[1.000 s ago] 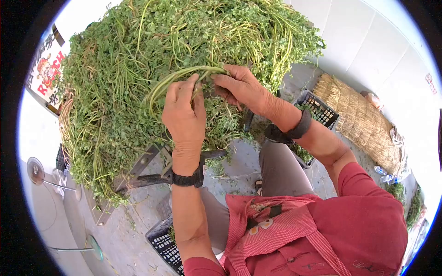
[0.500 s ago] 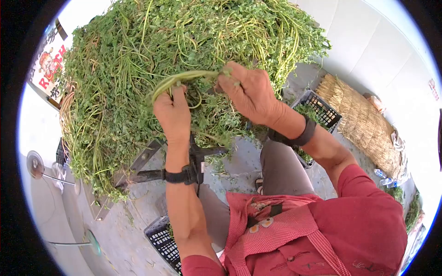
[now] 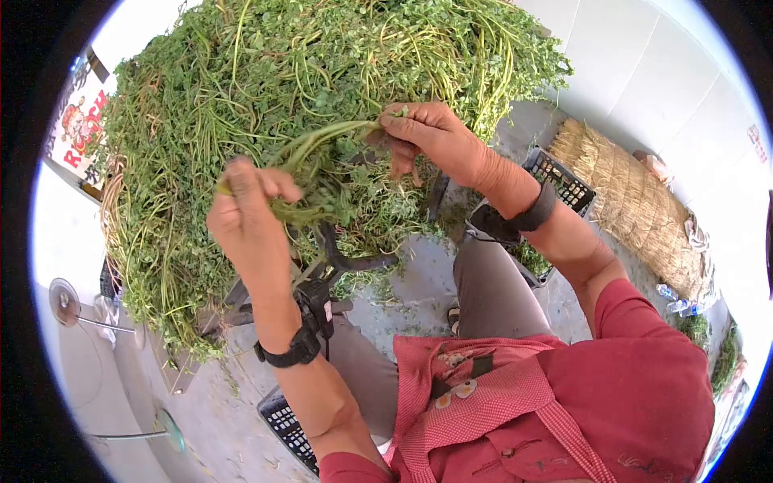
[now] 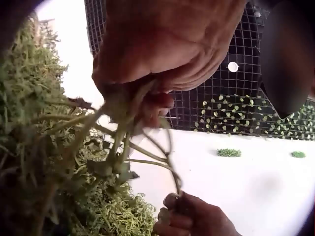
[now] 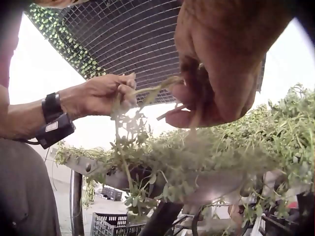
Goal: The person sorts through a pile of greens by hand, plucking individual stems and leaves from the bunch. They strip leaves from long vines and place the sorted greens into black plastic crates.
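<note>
A small bunch of leafy green stems [image 3: 326, 133] stretches between the two hands, over the front of a big heap of the same greens [image 3: 266, 72]. My right hand [image 3: 439, 141] pinches the stem ends between thumb and fingers. To its left and lower, my left hand [image 3: 254, 213], blurred, holds the other part of the bunch. In the right wrist view the left hand [image 5: 106, 96] has its fingers curled on the stems, with leaves hanging below. The left wrist view shows stems running from under the left palm down to the right hand [image 4: 194, 216].
A dark metal frame [image 3: 241, 294] supports the heap. Black plastic crates [image 3: 560, 181] stand beside the person's legs, one holding greens. A rolled straw mat [image 3: 624, 205] lies along the right wall [image 3: 636, 72]. Scattered leaf bits lie on the grey floor [image 3: 423, 278].
The left hand has moved left and down, away from the right hand, drawing along the stems. The right hand stays near the same place, still pinching the stem ends.
</note>
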`<action>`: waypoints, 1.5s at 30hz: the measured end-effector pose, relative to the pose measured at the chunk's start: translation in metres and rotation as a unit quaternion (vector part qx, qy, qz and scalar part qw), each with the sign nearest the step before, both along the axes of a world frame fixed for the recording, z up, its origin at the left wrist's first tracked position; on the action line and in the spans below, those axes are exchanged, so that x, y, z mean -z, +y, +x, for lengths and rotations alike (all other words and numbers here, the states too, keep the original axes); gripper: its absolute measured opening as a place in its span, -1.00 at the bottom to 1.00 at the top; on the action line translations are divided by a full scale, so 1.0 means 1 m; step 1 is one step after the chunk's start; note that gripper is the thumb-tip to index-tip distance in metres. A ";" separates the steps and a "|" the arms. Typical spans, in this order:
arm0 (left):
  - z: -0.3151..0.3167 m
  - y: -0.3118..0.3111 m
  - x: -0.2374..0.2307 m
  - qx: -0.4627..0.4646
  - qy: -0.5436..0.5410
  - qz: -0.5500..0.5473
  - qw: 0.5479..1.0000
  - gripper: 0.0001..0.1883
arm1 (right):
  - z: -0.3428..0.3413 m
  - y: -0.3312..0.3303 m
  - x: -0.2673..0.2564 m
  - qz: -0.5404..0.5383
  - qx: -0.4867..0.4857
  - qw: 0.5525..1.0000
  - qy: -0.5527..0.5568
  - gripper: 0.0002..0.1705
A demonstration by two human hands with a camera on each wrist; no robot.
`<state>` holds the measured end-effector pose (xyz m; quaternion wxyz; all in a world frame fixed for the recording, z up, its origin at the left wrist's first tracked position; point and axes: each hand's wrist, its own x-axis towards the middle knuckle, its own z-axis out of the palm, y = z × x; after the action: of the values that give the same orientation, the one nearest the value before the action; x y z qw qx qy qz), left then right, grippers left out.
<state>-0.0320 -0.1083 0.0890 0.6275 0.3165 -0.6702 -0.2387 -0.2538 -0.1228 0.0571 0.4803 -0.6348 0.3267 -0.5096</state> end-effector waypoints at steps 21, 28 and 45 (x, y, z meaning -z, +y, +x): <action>-0.030 0.001 0.021 -0.164 -0.264 -0.118 0.943 -0.85 | 0.008 0.016 -0.020 -0.070 0.166 0.970 0.162 -0.73; -0.025 -0.006 0.027 -0.120 -0.244 -0.128 0.954 -0.90 | 0.005 0.017 -0.015 -0.223 0.191 0.931 0.216 -0.79; 0.009 -0.031 0.022 0.203 -0.183 0.189 0.943 -0.75 | -0.003 0.007 -0.037 0.023 -0.054 0.960 0.274 -0.72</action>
<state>-0.0228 -0.1392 0.0670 0.3605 0.3248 -0.7661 -0.4215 -0.2564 -0.1157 0.0940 0.4140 -0.7555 0.4223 -0.2819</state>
